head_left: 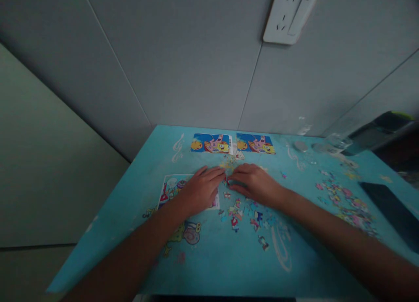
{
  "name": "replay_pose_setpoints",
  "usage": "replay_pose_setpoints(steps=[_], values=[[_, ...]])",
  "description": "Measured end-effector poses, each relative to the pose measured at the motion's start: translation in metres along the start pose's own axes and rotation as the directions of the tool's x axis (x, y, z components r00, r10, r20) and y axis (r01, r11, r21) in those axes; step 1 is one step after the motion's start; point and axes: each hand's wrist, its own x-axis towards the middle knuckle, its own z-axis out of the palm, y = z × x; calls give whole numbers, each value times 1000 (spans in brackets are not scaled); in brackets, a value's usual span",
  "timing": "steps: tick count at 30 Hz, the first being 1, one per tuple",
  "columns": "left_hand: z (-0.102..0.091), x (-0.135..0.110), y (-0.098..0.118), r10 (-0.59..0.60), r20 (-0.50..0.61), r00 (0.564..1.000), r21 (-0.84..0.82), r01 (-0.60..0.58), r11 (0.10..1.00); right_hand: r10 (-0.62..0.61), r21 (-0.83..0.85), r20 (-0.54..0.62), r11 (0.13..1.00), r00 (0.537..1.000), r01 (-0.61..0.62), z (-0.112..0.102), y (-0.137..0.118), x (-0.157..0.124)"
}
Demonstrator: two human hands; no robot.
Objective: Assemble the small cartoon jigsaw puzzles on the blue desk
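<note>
Both of my hands meet over the middle of the blue table. My right hand is curled, with thumb and fingers pinched at a small reddish puzzle piece. My left hand comes in from the other side with its fingers together and its fingertips at the same piece. Beneath the left hand lies a cartoon picture sheet, partly covered by the hand and wrist. Loose puzzle pieces are scattered just below the hands, and a single piece lies between them.
Two cartoon picture cards lie at the back edge by the wall. To the right spreads a pile of puzzle pieces, beside a dark flat slab. A clear container and a dark bottle are at the back right.
</note>
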Motion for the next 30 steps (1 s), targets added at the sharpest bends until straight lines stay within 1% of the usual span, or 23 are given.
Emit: replay_pose_setpoints(steps=[4, 8, 11, 13, 15, 19, 22, 24, 27, 30], values=[[0, 1, -1, 1, -11, 1000, 5, -1, 1000, -96, -39, 40, 994, 995, 98, -2, 7, 20], [-2, 3, -2, 14, -19, 1000, 2, -13, 1000, -167, -55, 54, 984, 985, 170, -4, 11, 26], [-2, 4, -2, 9, -17, 1000, 3, -9, 1000, -245, -151, 88, 955, 966, 256, -5, 11, 28], [0, 4, -3, 4, -10, 1000, 5, -3, 1000, -270, -218, 108, 932, 957, 288, -8, 12, 29], [2, 3, -5, 7, 2, 1000, 7, -7, 1000, -251, -217, 88, 940, 964, 264, -14, 15, 29], [4, 1, -8, 15, 40, 999, 14, -16, 1000, -108, -61, -2, 992, 994, 108, -34, 23, 18], [5, 1, -9, 4, 63, 998, 19, -5, 1000, -40, 12, 9, 999, 999, 40, -39, 25, 7], [5, 1, -9, -5, 74, 997, 20, 3, 1000, -38, 30, 47, 999, 998, 36, -34, 22, 2], [5, 3, -7, -24, 76, 997, 20, 22, 1000, -40, 25, 95, 999, 995, 38, -19, 16, 2], [5, 4, -6, -38, 66, 997, 18, 37, 999, -24, 4, 95, 1000, 995, 23, -6, 12, 7]])
